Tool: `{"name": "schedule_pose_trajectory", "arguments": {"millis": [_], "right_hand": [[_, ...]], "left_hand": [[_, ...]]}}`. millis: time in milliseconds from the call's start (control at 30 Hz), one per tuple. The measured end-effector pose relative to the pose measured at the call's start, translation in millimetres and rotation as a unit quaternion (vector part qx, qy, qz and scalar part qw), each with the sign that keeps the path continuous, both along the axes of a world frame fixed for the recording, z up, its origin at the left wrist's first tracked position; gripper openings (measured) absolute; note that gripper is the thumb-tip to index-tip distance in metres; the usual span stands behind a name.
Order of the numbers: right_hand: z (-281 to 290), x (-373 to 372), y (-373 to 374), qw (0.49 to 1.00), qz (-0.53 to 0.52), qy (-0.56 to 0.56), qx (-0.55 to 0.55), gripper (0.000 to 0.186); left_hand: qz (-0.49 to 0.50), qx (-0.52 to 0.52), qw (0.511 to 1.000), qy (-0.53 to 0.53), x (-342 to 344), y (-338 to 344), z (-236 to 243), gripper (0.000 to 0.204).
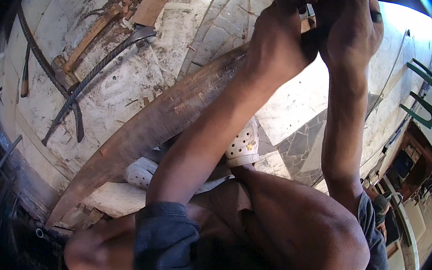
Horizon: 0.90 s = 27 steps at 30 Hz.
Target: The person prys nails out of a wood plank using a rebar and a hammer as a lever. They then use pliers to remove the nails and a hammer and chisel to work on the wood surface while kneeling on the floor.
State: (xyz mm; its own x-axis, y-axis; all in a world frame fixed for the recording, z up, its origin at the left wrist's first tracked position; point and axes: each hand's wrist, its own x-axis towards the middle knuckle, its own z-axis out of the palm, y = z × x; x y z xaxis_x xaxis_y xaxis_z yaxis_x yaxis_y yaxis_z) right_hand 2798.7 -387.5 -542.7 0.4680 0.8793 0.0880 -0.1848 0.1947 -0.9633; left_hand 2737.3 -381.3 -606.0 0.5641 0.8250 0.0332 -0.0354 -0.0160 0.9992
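Note:
Both my hands are raised close together at the upper right, above the far end of a long wooden beam (148, 123). My left hand (282, 39) is closed, its fingers curled near the top edge. Beside it my right hand (353, 25) is closed too, fingers bent toward the left one. Something dark (315, 43) shows between the two palms, too shadowed to name. The beam slants from the lower left up behind my left forearm, which hides part of it. White clogs (242, 145) are on my feet, next to the beam.
Left of the beam, ribbed metal bars (95, 76), a wooden-handled hammer (89, 40) and a plank (156, 4) lie on the dusty floor (124, 89) among wood chips. A green plastic chair (428, 90) stands at the right. Another person (381, 208) is at the lower right.

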Motion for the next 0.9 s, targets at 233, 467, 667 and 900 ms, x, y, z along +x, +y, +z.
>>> {"name": "schedule_pose_trajectory", "arguments": {"millis": [233,467,667,900], "right_hand": [[-18.5,32.5,-4.6,1.0,-0.007,0.004,-0.02,0.021],[-15.3,24.0,10.0,0.997,-0.064,0.0,-0.033,0.026],[-5.5,5.1,7.9,0.997,-0.054,-0.036,-0.034,0.013],[-7.9,8.8,7.8,0.993,-0.009,-0.107,-0.042,0.021]], "left_hand": [[0.103,0.114,0.988,0.012,11.6,-9.4,-13.9,0.041],[0.121,0.129,0.982,0.064,6.9,-3.9,-16.4,0.044],[0.072,0.116,0.99,0.024,3.3,-6.6,-13.1,0.052],[0.069,0.088,0.99,0.09,0.3,-6.4,-12.9,0.04]]}}
